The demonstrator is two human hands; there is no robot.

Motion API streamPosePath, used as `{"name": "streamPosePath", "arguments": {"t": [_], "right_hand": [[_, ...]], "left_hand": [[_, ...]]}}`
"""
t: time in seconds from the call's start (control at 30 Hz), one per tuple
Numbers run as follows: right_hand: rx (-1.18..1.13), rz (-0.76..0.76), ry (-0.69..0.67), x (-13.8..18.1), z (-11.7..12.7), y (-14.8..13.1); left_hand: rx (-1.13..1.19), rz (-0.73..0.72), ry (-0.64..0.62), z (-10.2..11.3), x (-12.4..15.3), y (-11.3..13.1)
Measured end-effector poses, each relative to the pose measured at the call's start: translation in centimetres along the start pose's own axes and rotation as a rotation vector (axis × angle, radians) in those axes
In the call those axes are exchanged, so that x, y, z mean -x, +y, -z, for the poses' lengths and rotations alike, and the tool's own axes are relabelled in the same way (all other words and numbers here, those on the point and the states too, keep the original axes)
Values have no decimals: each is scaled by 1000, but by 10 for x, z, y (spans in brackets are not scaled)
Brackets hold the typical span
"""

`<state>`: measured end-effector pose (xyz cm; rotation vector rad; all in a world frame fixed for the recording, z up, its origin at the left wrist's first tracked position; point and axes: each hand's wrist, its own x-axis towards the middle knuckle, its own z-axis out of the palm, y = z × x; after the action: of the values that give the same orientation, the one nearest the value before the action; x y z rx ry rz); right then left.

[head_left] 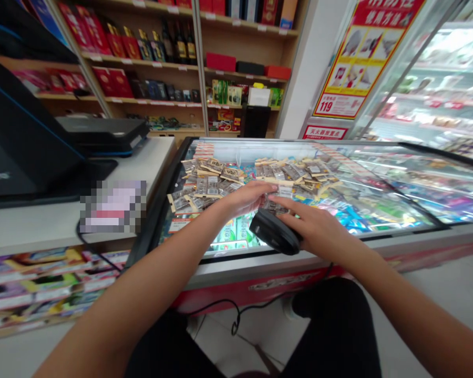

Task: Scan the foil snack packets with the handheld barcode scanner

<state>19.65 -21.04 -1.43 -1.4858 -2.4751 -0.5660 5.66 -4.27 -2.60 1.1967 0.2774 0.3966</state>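
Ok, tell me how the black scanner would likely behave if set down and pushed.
The black scanner should feel stiff, given its hard-looking casing. Its rounded body might rock a little. The black cord could tug at it, as it seems to run up toward the right hand holding the scanner.

Wears plain black trousers (335, 325), dark and even in tone, broad over the thighs and rounded at the knee. Shows a bare left forearm (157, 268) and right forearm (405, 299), both slender and tapering, ending in an ungloved left hand (252, 194) and right hand (319, 226). Includes a small sliver of dark reddish cloth (252, 375) at the bottom edge, too slight to identify.
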Motion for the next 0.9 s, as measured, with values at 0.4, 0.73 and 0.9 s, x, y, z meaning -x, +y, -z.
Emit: {"name": "streamPosePath", "arguments": {"t": [0.4, 0.73, 0.9], "right_hand": [[92, -361, -98, 26, 7, 15], [181, -418, -176, 23, 16, 18], [155, -442, -125, 24, 15, 24]], "left_hand": [[213, -96, 321, 17, -8, 21], [130, -107, 345, 22, -6, 24], [-129, -164, 433, 33, -7, 33]]}}
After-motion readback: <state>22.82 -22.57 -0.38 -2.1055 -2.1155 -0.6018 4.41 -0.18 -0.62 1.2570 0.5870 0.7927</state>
